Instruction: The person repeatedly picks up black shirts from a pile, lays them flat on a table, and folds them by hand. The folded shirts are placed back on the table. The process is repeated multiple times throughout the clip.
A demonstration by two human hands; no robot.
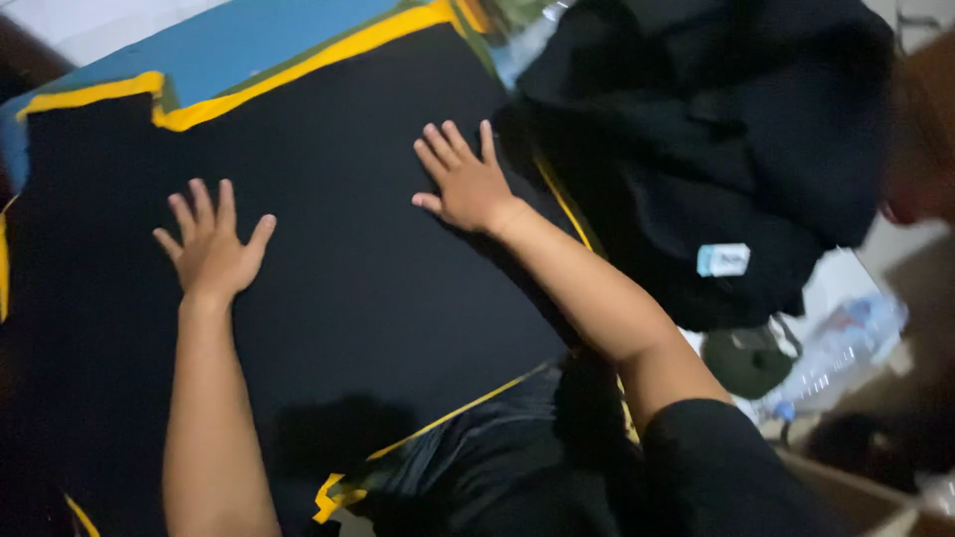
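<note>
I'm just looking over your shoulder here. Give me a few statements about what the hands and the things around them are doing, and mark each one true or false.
1. Both hands lie flat with fingers spread on the black sheet. True.
2. The left hand grips a pair of scissors. False: it holds nothing, palm down on the sheet.
3. The black sheet has yellow edging. True.
4. The right hand rests on the plastic bottle. False: the bottle lies apart, far to the right.
5. A heap of black cloth lies to the right of the right hand. True.
</note>
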